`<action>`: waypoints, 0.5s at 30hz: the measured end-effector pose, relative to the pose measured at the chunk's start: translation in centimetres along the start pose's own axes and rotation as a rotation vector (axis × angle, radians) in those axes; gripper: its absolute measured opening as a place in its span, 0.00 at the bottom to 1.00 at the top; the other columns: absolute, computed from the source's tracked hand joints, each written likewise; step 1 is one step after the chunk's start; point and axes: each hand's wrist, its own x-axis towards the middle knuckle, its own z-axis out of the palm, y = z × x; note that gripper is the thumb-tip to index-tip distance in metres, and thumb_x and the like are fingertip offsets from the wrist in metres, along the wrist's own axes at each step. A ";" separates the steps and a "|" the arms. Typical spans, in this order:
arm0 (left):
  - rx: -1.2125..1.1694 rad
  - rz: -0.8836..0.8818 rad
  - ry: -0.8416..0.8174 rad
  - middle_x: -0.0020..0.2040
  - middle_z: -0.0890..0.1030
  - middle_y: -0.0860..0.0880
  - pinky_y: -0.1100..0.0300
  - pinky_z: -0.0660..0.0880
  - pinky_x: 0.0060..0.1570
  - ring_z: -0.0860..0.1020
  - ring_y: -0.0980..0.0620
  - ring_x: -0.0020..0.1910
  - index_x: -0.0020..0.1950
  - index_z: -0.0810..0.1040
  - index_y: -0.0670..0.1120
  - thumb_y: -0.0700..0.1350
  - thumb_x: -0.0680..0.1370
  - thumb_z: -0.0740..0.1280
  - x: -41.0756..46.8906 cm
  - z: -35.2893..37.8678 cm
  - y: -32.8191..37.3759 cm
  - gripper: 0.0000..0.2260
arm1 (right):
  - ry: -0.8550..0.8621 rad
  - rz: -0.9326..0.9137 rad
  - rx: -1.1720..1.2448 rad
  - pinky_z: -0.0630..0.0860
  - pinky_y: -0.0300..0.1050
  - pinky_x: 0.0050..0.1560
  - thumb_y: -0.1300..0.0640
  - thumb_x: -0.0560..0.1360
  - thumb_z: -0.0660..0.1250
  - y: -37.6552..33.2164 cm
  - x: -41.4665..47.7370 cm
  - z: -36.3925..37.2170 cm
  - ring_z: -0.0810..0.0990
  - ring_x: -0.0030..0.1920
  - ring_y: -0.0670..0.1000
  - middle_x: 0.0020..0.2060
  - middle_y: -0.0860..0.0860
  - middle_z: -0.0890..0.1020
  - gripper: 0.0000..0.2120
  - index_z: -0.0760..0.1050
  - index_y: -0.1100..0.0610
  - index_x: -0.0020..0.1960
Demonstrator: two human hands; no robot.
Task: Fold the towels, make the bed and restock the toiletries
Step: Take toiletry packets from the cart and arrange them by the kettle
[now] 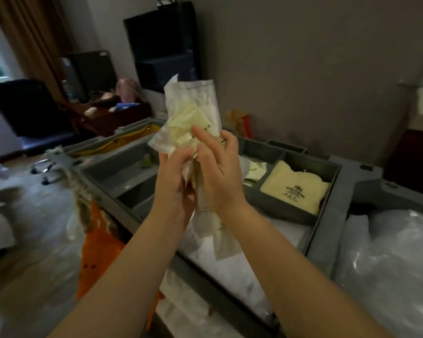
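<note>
I hold a bundle of wrapped toiletry packets (193, 111) upright in front of me, above a grey housekeeping cart tray (310, 164). The packets are white and pale yellow, with small print. My left hand (174, 181) grips the bundle from below and the left. My right hand (217, 172) closes on it from the right, thumb pressed on a yellow packet. A long white packet hangs down between my wrists. More pale yellow packets (296, 186) lie in the tray's right compartment.
The tray has several grey compartments (122, 167), the left ones almost bare. An orange bag (98, 247) hangs at the cart's left side. Clear plastic bags (388, 259) lie at the right. A dark chair (27, 108) and a wooden desk (108, 118) stand behind.
</note>
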 end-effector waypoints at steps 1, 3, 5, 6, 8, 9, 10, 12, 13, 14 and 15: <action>-0.021 -0.028 -0.031 0.56 0.81 0.46 0.59 0.79 0.44 0.82 0.52 0.52 0.70 0.69 0.44 0.44 0.72 0.68 1.3 -0.4 0.0 0.26 | 0.036 -0.008 -0.031 0.65 0.42 0.69 0.50 0.77 0.52 0.8 0.8 0.5 0.65 0.68 0.44 0.62 0.42 0.62 0.22 0.73 0.53 0.67; -0.059 -0.094 -0.091 0.60 0.80 0.43 0.57 0.79 0.47 0.81 0.49 0.55 0.70 0.69 0.44 0.42 0.71 0.69 3.8 -1.6 -0.4 0.28 | 0.102 -0.012 -0.108 0.62 0.45 0.71 0.51 0.79 0.50 2.5 1.8 1.6 0.62 0.70 0.48 0.61 0.41 0.62 0.22 0.73 0.54 0.67; -0.087 -0.165 -0.125 0.61 0.79 0.43 0.58 0.79 0.46 0.81 0.49 0.55 0.70 0.69 0.44 0.43 0.70 0.68 6.0 -3.4 -0.8 0.28 | 0.156 0.023 -0.162 0.62 0.42 0.69 0.52 0.79 0.50 4.3 2.4 3.2 0.63 0.69 0.48 0.64 0.46 0.63 0.22 0.73 0.53 0.67; -0.100 -0.207 -0.136 0.62 0.79 0.43 0.58 0.79 0.45 0.81 0.49 0.56 0.70 0.69 0.44 0.43 0.70 0.68 7.2 -4.4 -0.9 0.29 | 0.181 0.036 -0.182 0.63 0.41 0.68 0.52 0.79 0.50 5.1 2.8 4.2 0.64 0.68 0.47 0.65 0.48 0.63 0.21 0.73 0.53 0.67; -0.126 -0.299 -0.173 0.61 0.79 0.44 0.58 0.79 0.47 0.80 0.50 0.57 0.70 0.70 0.44 0.45 0.70 0.71 9.6 -6.5 -0.4 0.29 | 0.231 0.046 -0.223 0.65 0.35 0.65 0.52 0.79 0.51 6.5 3.8 6.8 0.66 0.64 0.44 0.63 0.48 0.63 0.21 0.73 0.52 0.67; -0.122 -0.335 -0.182 0.59 0.81 0.45 0.58 0.79 0.47 0.80 0.50 0.57 0.69 0.71 0.44 0.47 0.69 0.72 11.0 -7.6 0.0 0.29 | 0.257 0.052 -0.243 0.64 0.30 0.63 0.52 0.79 0.51 7.0 4.5 8.4 0.66 0.62 0.42 0.62 0.47 0.63 0.21 0.73 0.52 0.67; -0.117 -0.365 -0.187 0.56 0.82 0.46 0.58 0.80 0.47 0.81 0.51 0.55 0.68 0.72 0.44 0.47 0.69 0.72 12.5 -8.7 0.7 0.28 | 0.286 0.064 -0.257 0.64 0.26 0.60 0.52 0.79 0.51 7.4 5.3 10.1 0.66 0.59 0.40 0.62 0.48 0.63 0.21 0.73 0.52 0.67; -0.118 -0.441 -0.208 0.52 0.84 0.47 0.58 0.80 0.44 0.83 0.51 0.51 0.65 0.73 0.45 0.47 0.70 0.69 15.5 -10.8 2.3 0.24 | 0.334 0.082 -0.272 0.65 0.25 0.58 0.52 0.79 0.52 8.0 6.8 13.4 0.68 0.57 0.40 0.63 0.50 0.65 0.20 0.72 0.51 0.68; -0.122 -0.479 -0.227 0.52 0.84 0.46 0.58 0.81 0.44 0.83 0.51 0.51 0.65 0.74 0.44 0.46 0.71 0.68 17.0 -11.8 2.9 0.22 | 0.348 0.088 -0.279 0.67 0.27 0.59 0.53 0.80 0.53 8.4 7.5 15.0 0.69 0.57 0.40 0.64 0.51 0.65 0.19 0.71 0.51 0.68; -0.116 -0.504 -0.247 0.54 0.83 0.45 0.57 0.81 0.46 0.82 0.50 0.53 0.65 0.73 0.44 0.45 0.73 0.68 18.4 -12.7 3.5 0.21 | 0.352 0.095 -0.284 0.68 0.27 0.58 0.54 0.80 0.53 8.7 8.2 16.3 0.70 0.57 0.38 0.64 0.50 0.65 0.18 0.69 0.50 0.69; -0.098 -0.507 -0.268 0.57 0.82 0.44 0.56 0.80 0.50 0.81 0.49 0.55 0.66 0.73 0.43 0.45 0.73 0.69 19.7 -13.7 3.9 0.22 | 0.355 0.103 -0.287 0.68 0.26 0.56 0.56 0.81 0.54 9.1 8.8 17.5 0.69 0.56 0.36 0.64 0.49 0.65 0.18 0.67 0.49 0.70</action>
